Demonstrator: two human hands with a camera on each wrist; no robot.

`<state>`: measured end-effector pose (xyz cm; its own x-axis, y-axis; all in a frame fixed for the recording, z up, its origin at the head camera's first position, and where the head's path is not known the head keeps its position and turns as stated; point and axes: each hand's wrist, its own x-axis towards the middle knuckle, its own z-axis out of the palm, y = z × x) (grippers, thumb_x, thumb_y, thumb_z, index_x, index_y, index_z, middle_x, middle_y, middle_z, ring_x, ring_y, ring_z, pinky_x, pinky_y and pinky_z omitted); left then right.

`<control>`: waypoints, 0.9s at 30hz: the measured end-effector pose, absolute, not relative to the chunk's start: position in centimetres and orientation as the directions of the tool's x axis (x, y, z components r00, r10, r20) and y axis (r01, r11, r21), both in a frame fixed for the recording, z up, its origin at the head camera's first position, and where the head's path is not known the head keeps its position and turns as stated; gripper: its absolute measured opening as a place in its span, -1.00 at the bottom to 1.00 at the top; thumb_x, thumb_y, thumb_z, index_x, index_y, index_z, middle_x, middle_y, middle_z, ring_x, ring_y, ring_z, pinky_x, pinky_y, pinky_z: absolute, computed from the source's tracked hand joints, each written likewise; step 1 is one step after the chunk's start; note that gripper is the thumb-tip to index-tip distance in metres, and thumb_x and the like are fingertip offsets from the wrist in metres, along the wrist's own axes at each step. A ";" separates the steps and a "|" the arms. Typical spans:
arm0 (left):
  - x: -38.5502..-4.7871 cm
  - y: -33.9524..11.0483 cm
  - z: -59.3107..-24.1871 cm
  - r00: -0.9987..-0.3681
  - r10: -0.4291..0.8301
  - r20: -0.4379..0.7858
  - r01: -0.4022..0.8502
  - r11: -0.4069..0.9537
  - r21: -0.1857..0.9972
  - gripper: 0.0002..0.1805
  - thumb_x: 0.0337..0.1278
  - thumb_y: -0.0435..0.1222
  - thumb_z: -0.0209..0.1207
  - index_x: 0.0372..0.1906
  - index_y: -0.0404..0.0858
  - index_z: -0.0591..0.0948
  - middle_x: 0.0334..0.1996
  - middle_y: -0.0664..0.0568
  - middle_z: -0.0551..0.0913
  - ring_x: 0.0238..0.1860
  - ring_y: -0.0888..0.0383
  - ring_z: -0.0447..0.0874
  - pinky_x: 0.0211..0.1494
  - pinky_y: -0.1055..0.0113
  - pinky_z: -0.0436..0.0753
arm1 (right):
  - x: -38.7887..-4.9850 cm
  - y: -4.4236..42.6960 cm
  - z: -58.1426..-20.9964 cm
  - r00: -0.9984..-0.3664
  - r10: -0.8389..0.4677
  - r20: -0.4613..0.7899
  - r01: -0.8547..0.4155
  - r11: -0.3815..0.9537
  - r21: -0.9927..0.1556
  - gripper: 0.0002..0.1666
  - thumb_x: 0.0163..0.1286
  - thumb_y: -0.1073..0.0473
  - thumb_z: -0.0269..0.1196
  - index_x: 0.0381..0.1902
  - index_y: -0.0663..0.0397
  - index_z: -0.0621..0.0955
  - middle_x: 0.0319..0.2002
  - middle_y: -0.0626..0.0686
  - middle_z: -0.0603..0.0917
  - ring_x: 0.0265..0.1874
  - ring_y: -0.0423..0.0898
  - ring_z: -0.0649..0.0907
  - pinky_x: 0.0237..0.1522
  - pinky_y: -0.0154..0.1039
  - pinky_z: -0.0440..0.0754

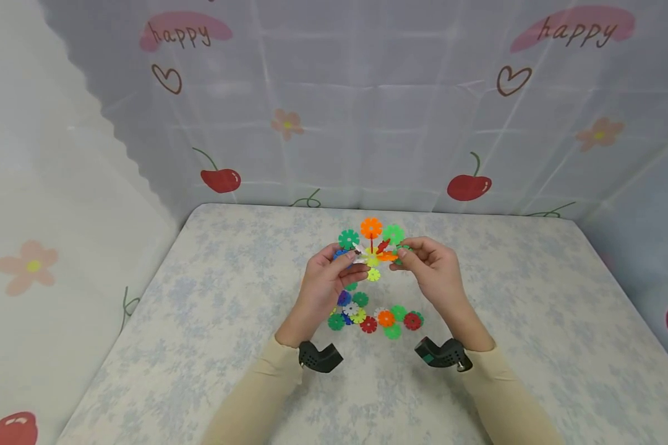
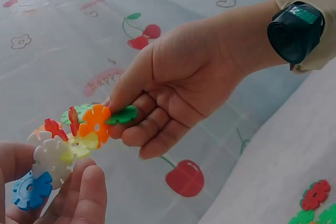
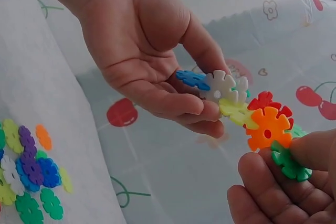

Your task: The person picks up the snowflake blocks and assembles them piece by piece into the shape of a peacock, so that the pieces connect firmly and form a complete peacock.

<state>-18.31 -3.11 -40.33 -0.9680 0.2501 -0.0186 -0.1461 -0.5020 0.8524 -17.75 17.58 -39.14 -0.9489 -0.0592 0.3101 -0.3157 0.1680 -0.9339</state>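
Observation:
Between both hands, raised above the table, is a joined assembly of plastic snowflake discs around a yellow disc [image 1: 372, 257]. My left hand [image 1: 327, 275] grips its left side, thumb and fingers about a blue disc [image 2: 32, 190] and a white disc [image 2: 52, 158]. My right hand [image 1: 436, 267] pinches a green disc [image 3: 290, 162] between thumb and fingers; this disc meets an orange disc [image 3: 269, 129] of the assembly. Red discs [image 3: 268, 103] stand near the middle. Along the top in the head view are a dark green disc [image 1: 349, 239], another orange disc [image 1: 371, 228] and a light green disc [image 1: 393, 233].
Loose snowflake discs lie on the patterned tablecloth [image 1: 245, 278] below the hands, among them a red disc [image 1: 368, 324], a purple disc [image 3: 32, 169] and several green ones. A curtain [image 1: 367, 123] with printed cherries hangs behind the table's far edge.

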 end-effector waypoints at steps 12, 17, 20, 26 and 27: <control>-18.1 -3.3 -40.3 -0.945 0.326 -0.020 -0.206 -0.547 0.811 -0.76 0.54 -0.47 -0.07 -0.30 -0.18 0.51 -0.35 0.14 0.75 -0.24 0.24 0.83 -0.03 0.38 0.77 | -17.4 17.6 -38.9 -0.932 -0.057 0.357 -0.361 0.077 -0.930 -0.79 0.46 0.46 0.17 -0.08 0.63 0.55 -0.41 -0.26 0.71 -0.44 -0.33 0.77 -0.17 -0.41 0.76; -18.2 -3.3 -40.3 -0.936 0.351 -0.012 -0.229 -0.583 0.779 -0.75 0.55 -0.48 -0.12 -0.25 -0.19 0.51 -0.32 0.12 0.73 -0.20 0.22 0.83 -0.01 0.40 0.76 | -17.4 17.4 -39.1 -0.916 -0.062 0.397 -0.400 0.035 -0.916 -0.81 0.44 0.50 0.15 -0.08 0.64 0.54 -0.41 -0.25 0.74 -0.43 -0.33 0.78 -0.15 -0.42 0.75; -18.2 -3.3 -40.3 -0.938 0.348 -0.004 -0.222 -0.588 0.778 -0.73 0.55 -0.50 -0.13 -0.21 -0.17 0.53 -0.33 0.12 0.73 -0.20 0.23 0.84 -0.02 0.41 0.76 | -17.5 17.3 -39.2 -0.903 -0.090 0.421 -0.424 0.017 -0.906 -0.81 0.43 0.53 0.15 -0.08 0.65 0.52 -0.39 -0.25 0.76 -0.42 -0.33 0.78 -0.14 -0.42 0.75; -18.1 -3.3 -40.1 -0.944 0.329 0.012 -0.191 -0.577 0.794 -0.74 0.54 -0.50 -0.12 -0.25 -0.20 0.53 -0.38 0.12 0.71 -0.24 0.25 0.84 -0.05 0.41 0.77 | -17.7 17.3 -39.7 -0.888 -0.224 0.401 -0.416 0.021 -0.909 -0.78 0.45 0.46 0.19 -0.09 0.64 0.52 -0.33 -0.27 0.76 -0.36 -0.31 0.78 -0.12 -0.41 0.75; -18.0 -3.3 -40.1 -0.943 0.331 0.014 -0.191 -0.577 0.794 -0.74 0.54 -0.49 -0.11 -0.24 -0.20 0.54 -0.37 0.13 0.72 -0.25 0.26 0.84 -0.06 0.41 0.77 | -17.7 17.2 -39.9 -0.887 -0.243 0.392 -0.407 0.012 -0.914 -0.77 0.45 0.44 0.20 -0.08 0.63 0.53 -0.31 -0.27 0.76 -0.35 -0.30 0.78 -0.12 -0.41 0.75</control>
